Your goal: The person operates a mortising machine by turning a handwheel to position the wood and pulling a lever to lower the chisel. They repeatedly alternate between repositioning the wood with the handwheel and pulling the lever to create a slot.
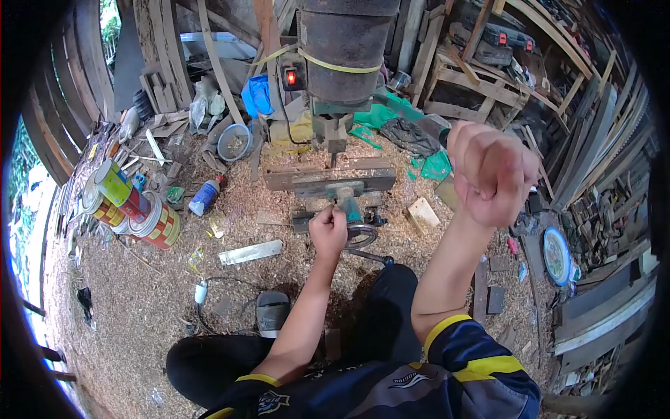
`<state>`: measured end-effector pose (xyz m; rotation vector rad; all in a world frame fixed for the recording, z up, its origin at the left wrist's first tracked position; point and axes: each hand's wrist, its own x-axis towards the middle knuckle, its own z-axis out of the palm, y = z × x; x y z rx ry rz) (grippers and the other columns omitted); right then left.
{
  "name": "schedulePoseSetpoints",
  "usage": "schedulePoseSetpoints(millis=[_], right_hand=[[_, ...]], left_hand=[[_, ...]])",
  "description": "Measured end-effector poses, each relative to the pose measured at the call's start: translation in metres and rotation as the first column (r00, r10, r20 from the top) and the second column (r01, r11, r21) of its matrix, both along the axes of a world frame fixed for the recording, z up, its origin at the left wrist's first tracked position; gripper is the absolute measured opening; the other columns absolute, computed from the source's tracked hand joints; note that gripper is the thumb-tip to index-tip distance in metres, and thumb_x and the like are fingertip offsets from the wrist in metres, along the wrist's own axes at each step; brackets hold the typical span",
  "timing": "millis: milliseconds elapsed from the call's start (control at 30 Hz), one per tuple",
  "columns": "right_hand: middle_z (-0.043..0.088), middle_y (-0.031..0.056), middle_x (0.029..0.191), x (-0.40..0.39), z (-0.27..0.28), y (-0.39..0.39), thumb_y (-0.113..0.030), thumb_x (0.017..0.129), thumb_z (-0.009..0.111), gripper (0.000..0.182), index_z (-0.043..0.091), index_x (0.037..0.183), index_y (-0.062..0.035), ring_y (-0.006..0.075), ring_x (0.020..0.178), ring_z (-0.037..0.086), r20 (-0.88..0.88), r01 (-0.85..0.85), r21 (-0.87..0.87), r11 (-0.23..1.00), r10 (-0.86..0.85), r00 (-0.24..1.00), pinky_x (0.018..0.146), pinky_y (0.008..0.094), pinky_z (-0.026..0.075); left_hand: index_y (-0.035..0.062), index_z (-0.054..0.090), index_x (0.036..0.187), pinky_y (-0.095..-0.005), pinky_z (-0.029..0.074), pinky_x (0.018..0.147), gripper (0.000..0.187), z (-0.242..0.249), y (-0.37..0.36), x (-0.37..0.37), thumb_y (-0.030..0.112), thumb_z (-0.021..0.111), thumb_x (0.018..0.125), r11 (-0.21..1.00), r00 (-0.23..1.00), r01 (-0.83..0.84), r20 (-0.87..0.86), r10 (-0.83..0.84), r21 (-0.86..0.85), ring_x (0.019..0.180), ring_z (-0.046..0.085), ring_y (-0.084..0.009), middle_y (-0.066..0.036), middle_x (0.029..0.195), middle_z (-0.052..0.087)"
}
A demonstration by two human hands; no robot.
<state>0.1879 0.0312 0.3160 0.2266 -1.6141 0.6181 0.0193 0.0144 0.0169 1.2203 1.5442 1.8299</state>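
A drill-like machine with a dark, rusty round body [345,56] stands ahead, its bit [333,159] pointing down at a wooden piece [293,179] held in a metal vise [344,190]. My left hand [328,229] is closed at the near side of the vise, left of a round handwheel [363,237]; what its fingers hold is hidden. Raised at the right, my right hand [493,173] is wrapped round the end of a lever [433,129] that runs from the machine.
Paint cans [155,222] and a blue bottle [204,197] stand or lie at the left. A wood block [422,215] lies right of the vise. A crank handle [373,257] reaches toward my knee. Wood shavings cover the ground. A lit red switch [292,77] hangs beside the machine.
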Motion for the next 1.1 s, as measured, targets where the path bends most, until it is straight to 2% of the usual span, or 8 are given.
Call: schedulePoseSetpoints(millis=[233,400,467,567,633,733,933,1100], right_hand=[[0.035,-0.0009,0.046,-0.006,0.041,0.019,-0.017,0.107,0.044,0.056,0.037,0.052,-0.009,0.0094,0.042,0.03,-0.067,-0.045,-0.181,0.982,0.034,0.997,0.045,0.0307,0.022],[0.037,0.0005,0.047,-0.003,0.005,0.006,-0.02,0.105,0.049,0.055,0.037,0.053,-0.008,0.0122,0.043,0.032,-0.123,-0.012,-0.12,0.993,-0.003,0.992,0.047,0.0314,0.024],[0.04,0.003,0.048,-0.002,-0.022,-0.005,-0.025,0.101,0.055,0.056,0.037,0.051,-0.0064,0.0166,0.043,0.035,-0.119,0.049,0.043,0.998,-0.044,0.992,0.048,0.0331,0.026],[0.042,0.0047,0.049,0.0,-0.027,-0.012,-0.029,0.097,0.059,0.057,0.037,0.05,-0.0057,0.0197,0.043,0.037,-0.099,0.09,-0.041,0.995,-0.094,0.991,0.048,0.0345,0.028],[0.041,0.0041,0.048,0.002,-0.018,-0.012,-0.024,0.098,0.058,0.056,0.036,0.049,-0.0063,0.018,0.043,0.037,-0.06,0.12,-0.037,0.992,-0.122,0.991,0.048,0.0333,0.027],[0.042,0.0033,0.046,0.001,-0.004,-0.006,-0.015,0.101,0.051,0.054,0.036,0.05,-0.0064,0.0129,0.043,0.035,-0.001,0.05,-0.064,0.997,-0.05,0.999,0.046,0.0314,0.024],[0.031,-0.0023,0.048,-0.005,0.034,0.02,-0.018,0.108,0.044,0.051,0.038,0.058,-0.0083,0.0101,0.042,0.029,-0.079,-0.068,-0.153,0.986,0.057,0.995,0.046,0.0305,0.023],[0.034,-0.0011,0.049,-0.003,0.007,0.009,-0.023,0.106,0.048,0.052,0.039,0.058,-0.0085,0.0128,0.043,0.032,-0.104,-0.028,-0.062,0.998,0.022,0.994,0.047,0.0321,0.025]], left_hand=[[-0.0017,0.043,0.069,-0.0297,0.028,0.053,0.031,0.001,0.003,-0.001,0.008,0.052,0.096,0.998,0.999,0.033,0.026,-0.035,0.057,0.062,0.034,-0.0055,0.002,0.061,0.035],[-0.0023,0.043,0.068,-0.0304,0.029,0.052,0.031,0.002,0.002,0.0,0.007,0.053,0.096,0.999,1.0,0.016,-0.013,-0.015,0.05,0.062,0.035,-0.0057,0.001,0.06,0.036],[-0.0027,0.044,0.069,-0.0307,0.029,0.051,0.031,0.002,0.004,-0.002,0.007,0.054,0.097,0.999,1.0,-0.01,-0.027,0.011,0.044,0.061,0.035,-0.006,0.0,0.06,0.036],[-0.0035,0.049,0.07,-0.0325,0.036,0.05,0.027,0.0,0.0,-0.004,0.008,0.057,0.093,0.998,0.993,-0.018,-0.116,0.024,0.055,0.055,0.038,-0.0092,-0.012,0.056,0.04],[-0.0031,0.045,0.07,-0.0313,0.032,0.052,0.031,0.002,0.002,-0.003,0.007,0.055,0.097,0.999,0.997,-0.005,-0.077,0.008,0.037,0.061,0.036,-0.0071,-0.001,0.059,0.037],[-0.0027,0.045,0.07,-0.0307,0.032,0.053,0.03,0.005,0.002,-0.002,0.007,0.054,0.097,0.999,0.999,0.007,-0.041,-0.005,0.043,0.062,0.036,-0.0067,-0.001,0.06,0.037],[-0.0011,0.042,0.07,-0.0298,0.03,0.054,0.031,0.005,0.0,-0.002,0.007,0.051,0.098,0.998,0.998,0.059,0.024,-0.059,0.031,0.064,0.035,-0.006,0.001,0.063,0.036],[-0.0013,0.041,0.069,-0.0298,0.03,0.054,0.031,-0.003,0.0,-0.002,0.005,0.051,0.098,0.999,0.999,0.04,-0.005,-0.04,0.023,0.064,0.035,-0.006,0.001,0.062,0.036]])
